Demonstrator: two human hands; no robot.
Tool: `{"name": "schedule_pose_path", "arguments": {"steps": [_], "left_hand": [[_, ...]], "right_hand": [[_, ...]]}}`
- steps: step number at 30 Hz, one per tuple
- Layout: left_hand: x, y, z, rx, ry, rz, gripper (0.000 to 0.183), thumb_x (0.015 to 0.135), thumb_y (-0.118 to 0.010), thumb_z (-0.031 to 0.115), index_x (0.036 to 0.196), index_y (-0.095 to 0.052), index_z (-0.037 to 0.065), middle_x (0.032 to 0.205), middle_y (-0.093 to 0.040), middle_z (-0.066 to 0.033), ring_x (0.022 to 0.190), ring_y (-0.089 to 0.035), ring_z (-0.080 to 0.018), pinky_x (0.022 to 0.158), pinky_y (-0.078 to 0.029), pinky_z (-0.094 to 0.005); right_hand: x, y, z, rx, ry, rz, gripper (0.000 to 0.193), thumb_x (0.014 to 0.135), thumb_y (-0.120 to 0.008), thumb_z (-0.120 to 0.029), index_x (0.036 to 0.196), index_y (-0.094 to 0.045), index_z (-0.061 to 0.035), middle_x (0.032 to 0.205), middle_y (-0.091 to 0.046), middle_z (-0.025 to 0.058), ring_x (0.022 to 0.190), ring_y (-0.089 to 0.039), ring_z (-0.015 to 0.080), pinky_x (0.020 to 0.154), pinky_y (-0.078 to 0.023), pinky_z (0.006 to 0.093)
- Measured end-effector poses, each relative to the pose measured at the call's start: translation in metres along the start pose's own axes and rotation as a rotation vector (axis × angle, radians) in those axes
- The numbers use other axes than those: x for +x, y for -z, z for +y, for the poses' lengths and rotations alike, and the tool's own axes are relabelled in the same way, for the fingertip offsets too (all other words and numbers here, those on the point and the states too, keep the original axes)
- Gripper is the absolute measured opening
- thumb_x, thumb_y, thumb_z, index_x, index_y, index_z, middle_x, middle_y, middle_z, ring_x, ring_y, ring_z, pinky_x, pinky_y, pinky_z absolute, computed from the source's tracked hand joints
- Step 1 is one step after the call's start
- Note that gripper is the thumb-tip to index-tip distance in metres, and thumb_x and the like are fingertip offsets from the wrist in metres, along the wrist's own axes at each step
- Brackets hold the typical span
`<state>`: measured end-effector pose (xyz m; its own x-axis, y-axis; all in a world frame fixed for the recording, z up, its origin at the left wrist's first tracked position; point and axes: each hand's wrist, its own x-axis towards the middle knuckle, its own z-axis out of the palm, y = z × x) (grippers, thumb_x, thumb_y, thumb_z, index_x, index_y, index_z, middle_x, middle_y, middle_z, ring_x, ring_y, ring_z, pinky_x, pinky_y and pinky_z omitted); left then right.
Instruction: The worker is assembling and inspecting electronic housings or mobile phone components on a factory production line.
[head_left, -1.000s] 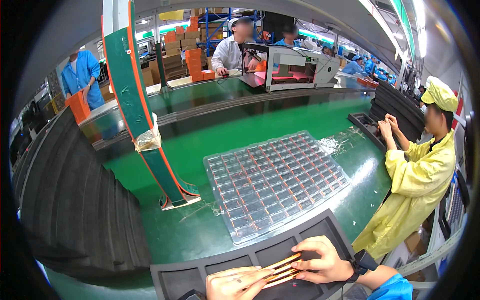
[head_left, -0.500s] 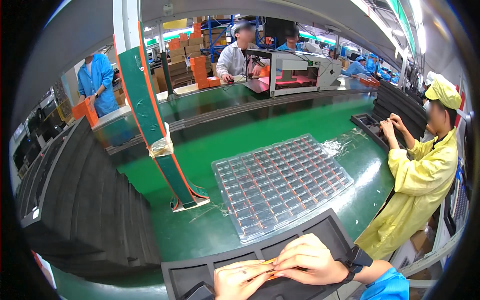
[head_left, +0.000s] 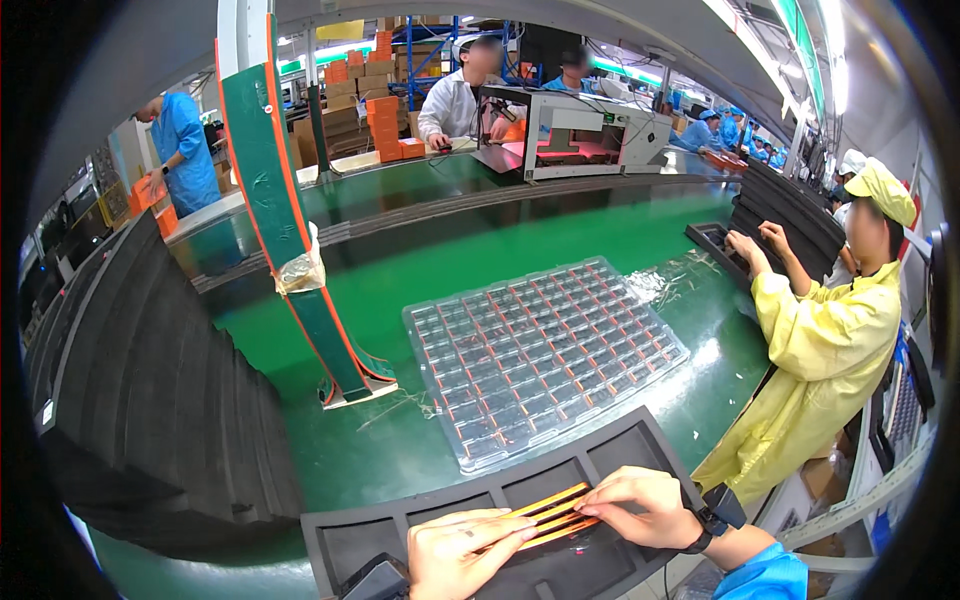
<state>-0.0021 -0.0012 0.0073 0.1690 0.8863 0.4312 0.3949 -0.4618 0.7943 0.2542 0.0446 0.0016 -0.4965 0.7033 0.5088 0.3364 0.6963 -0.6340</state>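
Several thin orange-yellow strips (head_left: 552, 513) with dark bands between them lie side by side, stretched between my hands over a black foam tray (head_left: 470, 510). The fingers of my left hand (head_left: 455, 555) are pressed together on the strips' left ends. At their right ends, my right hand (head_left: 640, 505) pinches them between thumb and fingers. What exactly the strips belong to is too small to tell. Beyond the foam tray lies a clear plastic tray (head_left: 455, 400) with many small cells and orange lines in it.
A tall stack of black foam trays (head_left: 150, 400) stands at the left. A green post (head_left: 275, 190) rises from the green bench (head_left: 380, 320). On the right, a person in yellow (head_left: 830, 330) works at another black tray (head_left: 705, 236). Farther back stands a white machine (head_left: 590, 135).
My hands have moved slightly apart, and the strips between them now show fanned out as separate bands. The view has shifted a little.
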Motion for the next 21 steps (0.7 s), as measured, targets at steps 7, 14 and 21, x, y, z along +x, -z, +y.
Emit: {"name": "schedule_pose_path", "arguments": {"steps": [7,14,21], "left_hand": [[0.001,-0.002,0.0,0.002,0.002,0.001,0.011,0.085,-0.074,0.008,0.094,-0.079,0.006,0.096,-0.076,-0.012,0.095,-0.074,-0.0242,0.084,-0.058,-0.0323],[0.0,-0.002,-0.002,0.016,0.016,-0.005,0.011,0.085,-0.074,0.008,0.094,-0.079,0.006,0.096,-0.077,-0.0112,0.096,-0.074,-0.0244,0.085,-0.058,-0.0328],[0.001,-0.001,0.0,0.009,-0.001,-0.005,0.01,0.085,-0.075,0.007,0.094,-0.079,0.005,0.095,-0.077,-0.0109,0.096,-0.074,-0.0245,0.085,-0.058,-0.0329]], "right_hand": [[-0.001,-0.003,0.003,0.019,0.148,0.017,0.021,0.078,-0.078,0.008,0.096,-0.07,-0.0006,0.091,-0.076,0.0104,0.083,-0.074,0.0235,0.074,-0.058,0.0319],[-0.01,-0.008,0.007,0.117,0.065,0.044,0.015,0.08,-0.077,0.006,0.093,-0.073,-0.0009,0.094,-0.076,0.0101,0.085,-0.074,0.0233,0.076,-0.059,0.0323],[-0.006,-0.006,0.003,0.162,0.023,0.071,0.015,0.08,-0.077,0.007,0.093,-0.072,0.0003,0.093,-0.077,0.0111,0.085,-0.074,0.0233,0.076,-0.06,0.0313]]}}
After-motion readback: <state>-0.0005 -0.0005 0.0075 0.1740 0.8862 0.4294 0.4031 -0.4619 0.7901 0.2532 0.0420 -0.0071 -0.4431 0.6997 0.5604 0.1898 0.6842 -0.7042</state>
